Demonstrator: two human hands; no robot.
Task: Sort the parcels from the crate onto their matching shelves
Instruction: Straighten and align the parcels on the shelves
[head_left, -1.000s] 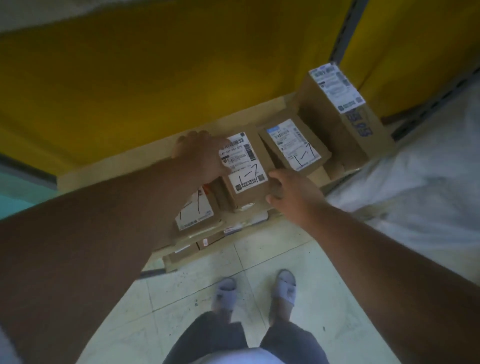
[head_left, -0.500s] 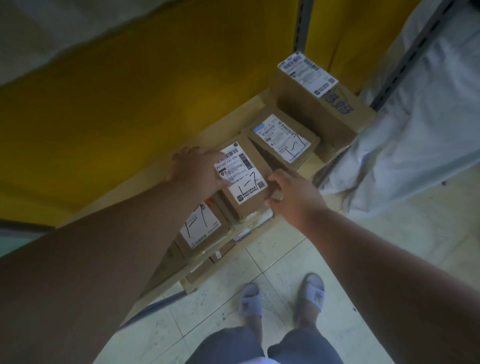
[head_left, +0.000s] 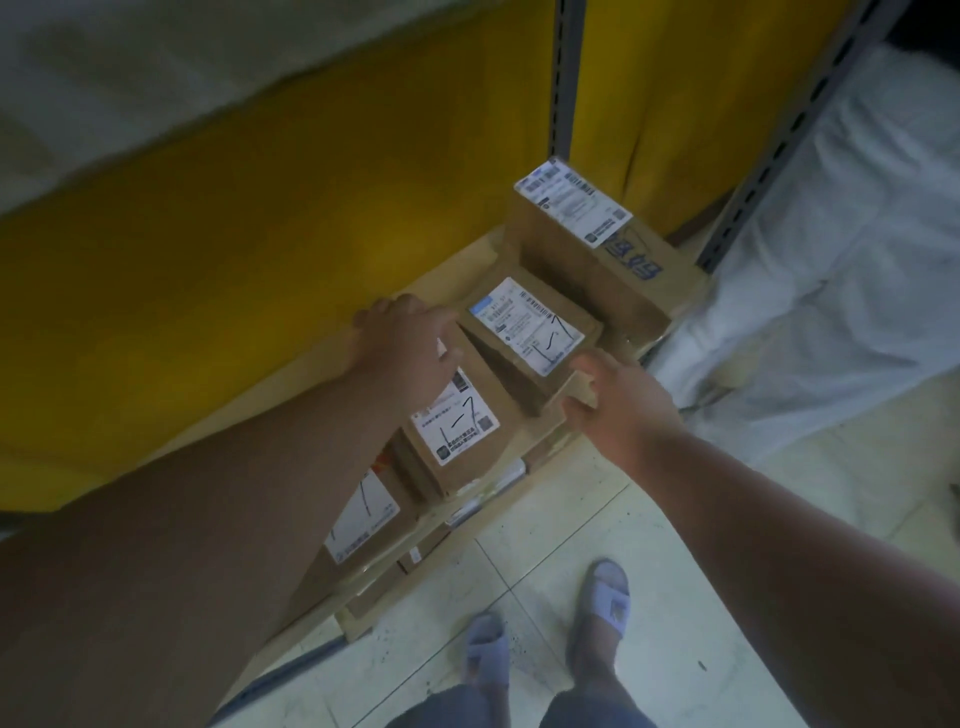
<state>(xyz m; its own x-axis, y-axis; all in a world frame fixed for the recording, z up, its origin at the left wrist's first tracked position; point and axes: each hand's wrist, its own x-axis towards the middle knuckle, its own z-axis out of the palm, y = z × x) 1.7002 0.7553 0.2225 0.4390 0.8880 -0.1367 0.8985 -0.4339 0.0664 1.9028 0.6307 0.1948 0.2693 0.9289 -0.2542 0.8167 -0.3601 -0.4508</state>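
— So, where are the parcels sitting?

— 4 of them are lining up along the front edge of the low shelf board (head_left: 467, 260), in front of a yellow curtain (head_left: 260, 234). A tall box (head_left: 639, 280) is standing at the right end, near the grey upright (head_left: 779, 135). Just beside it the second parcel (head_left: 524, 358) is lying, its label marked 1-7. Next comes the third parcel (head_left: 457, 441), also marked 1-7, then a fourth parcel (head_left: 363, 525), partly hiding under the arm.

— And the hands?

— The left hand (head_left: 405, 353) is resting on the third parcel's far end, fingers spread and reaching over its back edge. The right hand (head_left: 618, 405) is pinching the second parcel's near right corner at the shelf's front edge.
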